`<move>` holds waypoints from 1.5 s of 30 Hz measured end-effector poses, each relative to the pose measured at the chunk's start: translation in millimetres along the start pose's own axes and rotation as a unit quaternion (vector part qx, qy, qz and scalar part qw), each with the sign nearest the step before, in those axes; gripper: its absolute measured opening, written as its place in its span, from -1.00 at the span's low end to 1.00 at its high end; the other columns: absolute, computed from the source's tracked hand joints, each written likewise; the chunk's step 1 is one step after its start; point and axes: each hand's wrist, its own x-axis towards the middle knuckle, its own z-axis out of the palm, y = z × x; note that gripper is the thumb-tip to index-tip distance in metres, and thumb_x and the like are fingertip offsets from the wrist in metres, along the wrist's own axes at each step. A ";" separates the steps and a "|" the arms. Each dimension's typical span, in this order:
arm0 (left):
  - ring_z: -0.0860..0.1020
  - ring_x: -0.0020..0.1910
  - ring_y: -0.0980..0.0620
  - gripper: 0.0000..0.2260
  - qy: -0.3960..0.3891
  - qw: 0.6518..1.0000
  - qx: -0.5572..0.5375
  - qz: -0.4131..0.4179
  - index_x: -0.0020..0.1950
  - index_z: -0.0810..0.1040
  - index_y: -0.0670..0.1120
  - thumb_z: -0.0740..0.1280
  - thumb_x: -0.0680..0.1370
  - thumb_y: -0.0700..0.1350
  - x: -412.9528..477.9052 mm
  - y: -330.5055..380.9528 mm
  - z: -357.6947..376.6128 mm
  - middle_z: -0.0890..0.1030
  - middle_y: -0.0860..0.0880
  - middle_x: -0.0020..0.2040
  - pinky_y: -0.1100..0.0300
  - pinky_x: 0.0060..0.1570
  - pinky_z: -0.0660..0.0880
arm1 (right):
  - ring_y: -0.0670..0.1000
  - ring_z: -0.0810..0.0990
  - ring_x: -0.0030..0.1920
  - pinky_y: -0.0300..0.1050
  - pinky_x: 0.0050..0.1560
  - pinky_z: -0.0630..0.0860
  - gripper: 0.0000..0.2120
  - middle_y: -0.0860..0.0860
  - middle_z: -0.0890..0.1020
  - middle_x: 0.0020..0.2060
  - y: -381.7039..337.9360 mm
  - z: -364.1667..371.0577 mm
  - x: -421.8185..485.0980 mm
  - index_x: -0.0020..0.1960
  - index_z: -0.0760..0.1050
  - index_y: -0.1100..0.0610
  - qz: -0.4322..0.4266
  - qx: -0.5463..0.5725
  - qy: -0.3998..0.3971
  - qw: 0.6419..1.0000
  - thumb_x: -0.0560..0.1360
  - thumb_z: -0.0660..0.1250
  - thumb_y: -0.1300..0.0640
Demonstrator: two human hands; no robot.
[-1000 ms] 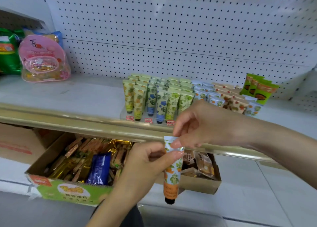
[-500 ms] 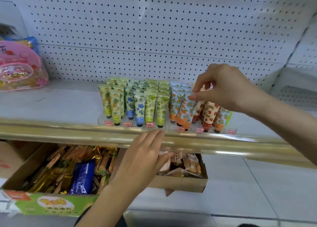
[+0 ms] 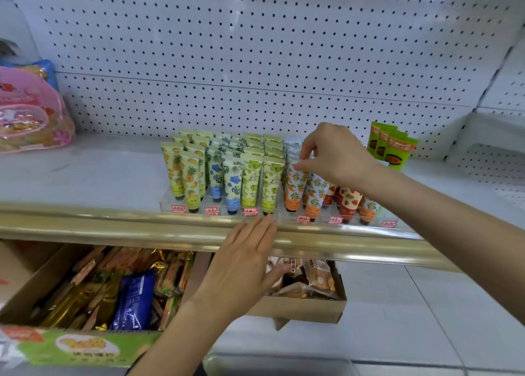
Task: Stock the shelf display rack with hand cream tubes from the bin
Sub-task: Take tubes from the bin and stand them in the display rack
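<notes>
White pegboard (image 3: 255, 49) backs the shelf (image 3: 85, 177), which runs across the middle of the frame with a gold rail (image 3: 113, 228) along its front edge. On the shelf, at centre, sits the clear rack (image 3: 167, 205), with tubes standing cap down in rows: pineapple tubes (image 3: 189, 174) at its left end, then blue-flower tubes (image 3: 231, 177), then green tubes (image 3: 271, 182).

My right hand (image 3: 338, 154) reaches in from the right edge and hangs over the right half of the rack. Thumb and forefinger pinch the top crimp of an orange tube (image 3: 294, 188), which stands in the front row just right of the green tubes and leans a little to the left. A strawberry tube (image 3: 348, 202) stands further right, below my wrist.

My left hand (image 3: 244, 265) comes up from the bottom centre, flat, fingers straight and together, holding nothing. Its fingertips lie at the rail, just below the rack's front; I cannot tell whether they touch it.

Green packets (image 3: 395, 148) stand against the pegboard right of my right hand. A pink bag (image 3: 25, 114) sits on the shelf at the left edge. Below the rail, at lower left, an open snack box (image 3: 71, 344) holds a blue packet (image 3: 133, 299) among gold wrappers, and a smaller box (image 3: 298, 309) of wrapped snacks sits just right of my left hand.
</notes>
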 end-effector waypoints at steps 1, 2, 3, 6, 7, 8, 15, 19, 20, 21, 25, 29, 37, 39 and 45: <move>0.47 0.32 0.02 -0.40 -0.004 1.000 0.001 0.003 0.37 0.45 -0.13 0.02 0.56 0.27 0.0 0.5 0.7 0.50 -0.04 0.34 0.01 0.34 0.28 | -0.01 0.45 -0.26 -0.18 -0.19 0.33 -0.85 -0.11 0.40 -0.44 0.6 1.6 0.8 -0.14 0.63 0.18 0.003 0.002 -0.003 1.000 0.43 0.45 0.09; 0.47 0.32 0.03 -0.40 -0.005 1.000 0.004 0.006 0.37 0.45 -0.12 0.00 0.57 0.27 0.3 0.8 1.9 0.50 -0.04 0.34 0.02 0.34 0.27 | 0.00 0.46 -0.26 -0.18 -0.19 0.33 -0.86 -0.10 0.42 -0.44 1.1 3.1 1.6 -0.14 0.63 0.18 0.005 0.000 -0.007 1.000 0.43 0.45 0.09; 0.47 0.32 0.03 -0.39 -0.009 1.000 0.007 0.008 0.37 0.45 -0.12 -0.03 0.57 0.27 0.7 1.2 2.9 0.50 -0.04 0.34 0.03 0.35 0.25 | 0.00 0.48 -0.25 -0.18 -0.19 0.34 -0.86 -0.08 0.45 -0.43 1.6 4.8 2.2 -0.14 0.64 0.18 0.006 -0.004 -0.011 1.000 0.43 0.46 0.09; 0.46 0.33 0.04 -0.36 -0.022 1.000 0.012 0.009 0.37 0.46 -0.11 -0.08 0.58 0.29 1.3 2.0 6.1 0.50 -0.04 0.35 0.07 0.35 0.22 | 0.02 0.52 -0.19 -0.17 -0.16 0.37 -0.85 0.00 0.54 -0.32 2.3 9.3 3.9 -0.13 0.64 0.17 0.013 -0.017 -0.019 1.000 0.42 0.46 0.08; 0.46 0.33 0.04 -0.36 -0.026 1.000 0.011 0.009 0.37 0.46 -0.11 -0.08 0.58 0.29 1.7 2.1 6.6 0.50 -0.04 0.35 0.07 0.35 0.22 | 0.03 0.53 -0.18 -0.17 -0.15 0.38 -0.85 0.02 0.55 -0.29 2.6 9.9 4.2 -0.13 0.64 0.17 0.016 -0.019 -0.019 1.000 0.42 0.46 0.08; 0.46 0.33 0.04 -0.36 -0.027 1.000 0.010 0.009 0.37 0.46 -0.11 -0.08 0.58 0.29 1.7 2.3 6.9 0.49 -0.04 0.35 0.08 0.35 0.21 | 0.03 0.54 -0.17 -0.16 -0.15 0.39 -0.86 0.03 0.57 -0.28 3.1 10.3 4.6 -0.13 0.64 0.17 0.019 -0.020 -0.016 0.999 0.42 0.46 0.08; 0.44 0.35 0.03 -0.32 -0.044 0.999 0.006 0.008 0.36 0.47 -0.12 -0.20 0.60 0.26 -0.5 2.7 6.3 0.47 -0.06 0.37 0.04 0.33 0.25 | 0.03 0.54 -0.17 -0.14 -0.15 0.43 -0.86 0.01 0.54 -0.29 4.4 9.6 4.5 -0.11 0.64 0.17 0.020 -0.022 -0.016 0.999 0.42 0.45 0.10; 0.43 0.36 0.03 -0.34 -0.049 0.999 0.008 0.015 0.37 0.45 -0.12 -0.16 0.59 0.26 -0.5 2.1 4.9 0.46 -0.06 0.38 0.06 0.33 0.26 | -0.01 0.49 -0.22 -0.16 -0.17 0.37 -0.85 -0.10 0.44 -0.40 4.5 5.4 2.5 -0.08 0.64 0.18 0.014 -0.016 -0.025 0.999 0.43 0.44 0.11; 0.44 0.35 0.03 -0.36 -0.045 0.999 0.011 0.018 0.37 0.45 -0.13 -0.12 0.59 0.26 -0.5 2.0 4.7 0.46 -0.06 0.38 0.07 0.33 0.27 | -0.02 0.48 -0.23 -0.17 -0.18 0.36 -0.85 -0.12 0.42 -0.41 4.7 3.9 1.6 -0.07 0.65 0.18 0.013 -0.013 -0.027 0.999 0.43 0.44 0.11; 0.44 0.35 0.03 -0.37 -0.044 0.999 0.015 0.020 0.37 0.46 -0.13 -0.07 0.58 0.27 -0.5 2.0 3.7 0.47 -0.06 0.37 0.07 0.32 0.29 | -0.02 0.47 -0.22 -0.17 -0.18 0.35 -0.83 -0.12 0.42 -0.40 5.0 2.1 0.5 -0.05 0.65 0.18 0.012 -0.008 -0.028 1.000 0.44 0.44 0.10; 0.45 0.34 0.03 -0.38 -0.037 0.998 0.035 0.026 0.38 0.44 -0.12 -0.01 0.55 0.28 -2.3 2.0 -11.0 0.49 -0.06 0.36 0.05 0.31 0.30 | 0.07 0.45 0.02 -0.15 -0.05 0.35 -0.69 0.01 0.46 -0.11 6.3 -11.9 -11.7 0.15 0.57 0.12 -0.025 -0.023 -0.026 0.999 0.46 0.41 0.02; 0.25 0.47 0.00 -0.33 -0.046 0.998 0.024 0.039 0.50 0.25 -0.12 -0.05 0.56 0.30 -11.9 1.1 -32.1 0.29 -0.07 0.49 0.02 0.41 0.03 | 0.15 0.40 0.22 0.02 0.21 0.34 -0.50 0.11 0.47 0.19 4.5 -18.2 -55.0 0.36 0.42 0.09 -0.139 -0.117 -0.023 0.983 0.47 0.37 -0.04; 0.30 0.45 -0.05 -0.34 -0.089 0.994 0.023 0.059 0.46 0.32 -0.17 -0.01 0.56 0.28 -61.4 19.2 -13.4 0.36 -0.12 0.45 0.00 0.45 0.15 | 0.16 0.49 0.29 -0.02 0.27 0.39 -0.17 0.18 0.47 0.33 27.1 62.0 -160.0 0.38 0.38 0.27 -0.254 -0.210 -0.061 0.942 0.29 0.44 -0.21; 0.33 0.42 -0.06 -0.37 -0.104 0.992 0.007 0.071 0.44 0.34 -0.17 0.04 0.57 0.26 -81.1 26.1 3.3 0.38 -0.12 0.44 0.02 0.42 0.14 | 0.16 0.49 0.29 0.02 0.24 0.44 -0.13 0.17 0.46 0.34 35.3 91.6 -179.7 0.38 0.38 0.25 -0.243 -0.180 -0.120 0.946 0.25 0.48 -0.24; 0.42 0.31 -0.12 -0.38 -0.189 0.981 -0.042 0.028 0.34 0.46 -0.19 0.04 0.55 0.25 -155.9 31.9 83.5 0.48 -0.18 0.34 0.00 0.32 0.23 | 0.14 0.13 0.48 0.03 0.39 0.23 -0.21 0.08 0.01 0.52 59.0 202.0 -247.7 0.53 -0.06 0.04 -0.075 -0.028 -0.412 0.908 0.49 0.25 -0.21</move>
